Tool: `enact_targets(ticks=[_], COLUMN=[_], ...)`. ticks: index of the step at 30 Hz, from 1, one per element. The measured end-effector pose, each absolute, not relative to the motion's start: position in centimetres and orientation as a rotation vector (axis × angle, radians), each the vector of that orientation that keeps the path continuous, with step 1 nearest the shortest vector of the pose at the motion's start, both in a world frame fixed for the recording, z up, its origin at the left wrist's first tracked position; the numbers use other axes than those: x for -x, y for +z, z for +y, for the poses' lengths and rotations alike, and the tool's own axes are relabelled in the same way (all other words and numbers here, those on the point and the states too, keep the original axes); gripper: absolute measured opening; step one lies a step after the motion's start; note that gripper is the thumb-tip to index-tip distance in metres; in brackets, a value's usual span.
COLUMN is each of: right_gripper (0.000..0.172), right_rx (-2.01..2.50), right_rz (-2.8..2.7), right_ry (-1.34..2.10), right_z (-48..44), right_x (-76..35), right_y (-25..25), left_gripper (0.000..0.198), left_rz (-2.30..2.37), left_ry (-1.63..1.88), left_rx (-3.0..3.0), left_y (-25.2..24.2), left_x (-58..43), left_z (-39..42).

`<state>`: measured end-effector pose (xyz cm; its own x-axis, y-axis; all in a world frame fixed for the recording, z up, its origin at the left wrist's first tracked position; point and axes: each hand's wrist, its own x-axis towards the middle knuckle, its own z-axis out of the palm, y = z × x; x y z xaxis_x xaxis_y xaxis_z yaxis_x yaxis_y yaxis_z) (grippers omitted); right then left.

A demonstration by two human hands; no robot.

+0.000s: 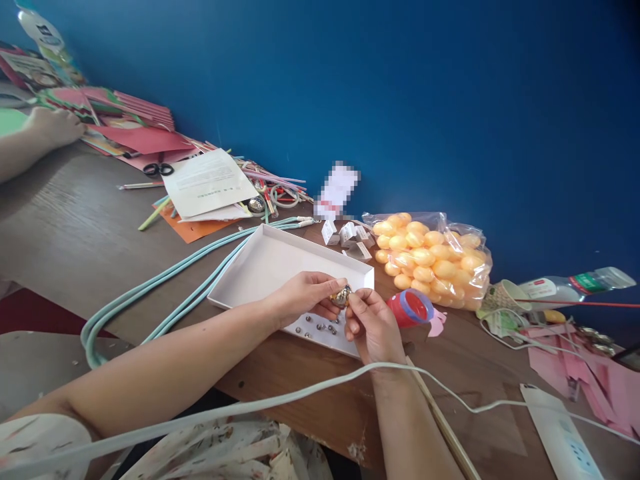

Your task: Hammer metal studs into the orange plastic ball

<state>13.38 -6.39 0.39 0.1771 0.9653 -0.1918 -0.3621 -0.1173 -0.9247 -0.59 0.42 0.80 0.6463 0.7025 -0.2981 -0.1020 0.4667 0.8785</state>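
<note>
My left hand (pixel 303 297) is closed on a small, shiny, gold-and-silver metal ornament (pixel 342 295), thumb on top and fingers beneath. At its right edge, the thumb and forefinger of my right hand (pixel 374 325) pinch together against the same piece. Both hands are above the front right part of a shallow white box tray (pixel 280 263). Several small silvery metal beads (pixel 320 327) lie in the tray below my fingers; their exact kind is too small to tell.
A bag of orange-yellow balls (pixel 433 260) and a red cup (pixel 410 308) stand right of the tray. A pale cord (pixel 300 392) crosses my forearms. Papers (pixel 210 183), scissors (pixel 159 167) and a power strip (pixel 563 433) lie around. Another person's hand (pixel 55 127) rests far left.
</note>
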Motion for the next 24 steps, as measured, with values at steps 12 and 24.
enact_targets(ticks=[12, 24], right_gripper=[0.022, 0.016], right_rx=[1.076, 1.401], right_rz=[-0.836, -1.07], right_ry=[1.244, 0.722], right_z=[-6.4, -10.9], right_x=[-13.4, -14.9], right_y=[-0.5, 5.1], left_gripper=[0.044, 0.034], left_rz=[0.688, 0.534], left_ry=[0.602, 0.525], left_rx=[-0.984, -0.741], left_y=[0.9, 1.1], left_x=[0.7, 1.3], left_z=[0.3, 1.0])
